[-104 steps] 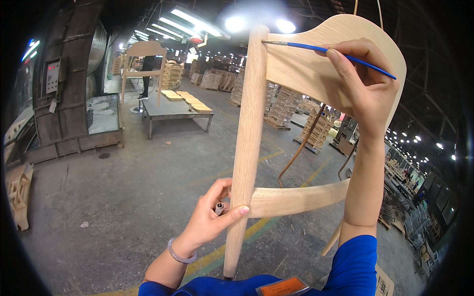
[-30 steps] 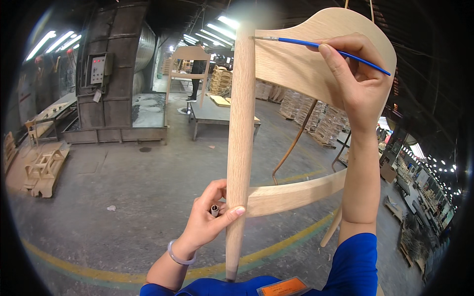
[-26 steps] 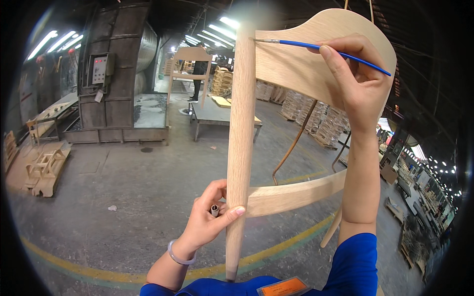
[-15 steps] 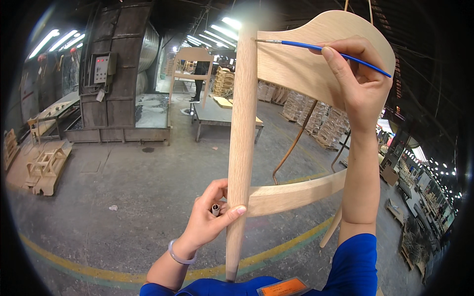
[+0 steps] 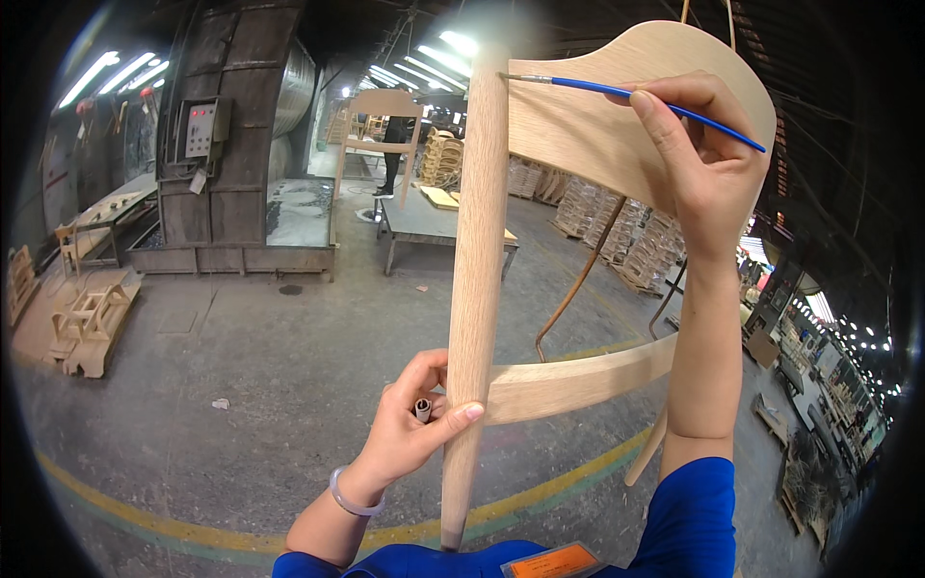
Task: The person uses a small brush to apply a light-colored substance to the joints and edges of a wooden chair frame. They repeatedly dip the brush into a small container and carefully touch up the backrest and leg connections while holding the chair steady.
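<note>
A pale wooden chair frame hangs in front of me, its tapered leg upright. My left hand wraps round the lower part of that leg, thumb across the front, beside the seat rail. A small dark tube with an open end is also tucked in its fingers. In a pinch, my right hand holds a thin paintbrush with a blue handle. The brush tip touches the upper leg, close to where the curved backrest joins it. My right hand covers part of the backrest.
Bent metal hooks stand behind the frame. Another chair frame hangs farther back, near a person's dark-clad legs. A low metal table, a dark booth with a control box, and stacks of wooden parts stand around.
The chair leg and backrest have shifted slightly to the right in view. The brush stays at the joint, and both hands keep their grips.
</note>
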Tool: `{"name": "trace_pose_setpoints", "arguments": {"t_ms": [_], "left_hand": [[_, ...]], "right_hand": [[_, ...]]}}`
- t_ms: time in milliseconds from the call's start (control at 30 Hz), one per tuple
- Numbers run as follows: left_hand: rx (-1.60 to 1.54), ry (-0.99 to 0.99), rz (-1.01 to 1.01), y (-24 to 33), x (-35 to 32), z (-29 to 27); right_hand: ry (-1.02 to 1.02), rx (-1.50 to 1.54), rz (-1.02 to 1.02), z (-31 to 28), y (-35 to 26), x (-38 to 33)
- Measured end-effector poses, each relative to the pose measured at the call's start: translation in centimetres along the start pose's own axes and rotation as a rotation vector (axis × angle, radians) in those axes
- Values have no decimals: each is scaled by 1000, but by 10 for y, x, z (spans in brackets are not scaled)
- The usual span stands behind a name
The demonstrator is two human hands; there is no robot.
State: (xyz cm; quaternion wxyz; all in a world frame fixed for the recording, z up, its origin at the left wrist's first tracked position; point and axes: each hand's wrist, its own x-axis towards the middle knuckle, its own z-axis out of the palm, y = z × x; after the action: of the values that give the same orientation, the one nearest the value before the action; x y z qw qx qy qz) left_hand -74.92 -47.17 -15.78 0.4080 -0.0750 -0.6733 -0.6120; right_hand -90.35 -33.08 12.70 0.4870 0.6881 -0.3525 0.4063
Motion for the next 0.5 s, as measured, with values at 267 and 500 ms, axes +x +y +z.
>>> {"name": "trace_pose_setpoints", "arguments": {"t_ms": [267, 500], "left_hand": [[-11, 0, 19, -11, 11, 0], [5, 29, 49, -44, 60, -22]], "right_hand": [[0, -55, -12, -2, 8, -1], [343, 735, 220, -2, 31, -60]]}}
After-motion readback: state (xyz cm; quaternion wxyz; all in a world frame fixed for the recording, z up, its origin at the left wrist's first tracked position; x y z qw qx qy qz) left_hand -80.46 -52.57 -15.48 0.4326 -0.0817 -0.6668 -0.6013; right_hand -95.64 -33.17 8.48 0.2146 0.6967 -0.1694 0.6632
